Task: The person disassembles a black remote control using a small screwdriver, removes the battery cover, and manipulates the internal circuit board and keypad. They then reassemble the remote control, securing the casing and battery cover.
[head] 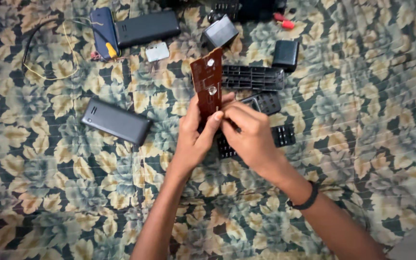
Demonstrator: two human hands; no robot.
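Holding a brown circuit board (207, 82) upright, pinched between left hand (194, 137) and right hand (249, 137).
Both hands close on its lower end; bare, case-free, small round parts on its face. Just beyond: keypad piece (264, 102), black frame (252, 77). Further left, an assembled phone (116, 121) on the floral bedspread (371, 110): stripping looks mostly done.

- The circuit board (207, 82) rising above the hands is showing reddish brown, with small pale spots.
- The cloth (49, 183) spreading under the hands is carrying a leaf pattern in cream, tan and grey-green.
- The casing (116, 121) lying left of the hands is showing dark grey.
- The keypad (282, 136) peeking out beside the right hand (249, 137) is looking black.
- The wristband (306, 198) circling the right wrist is showing black.
- The tool (104, 30) lying far up-left of the hands is showing dark blue with a yellow patch.
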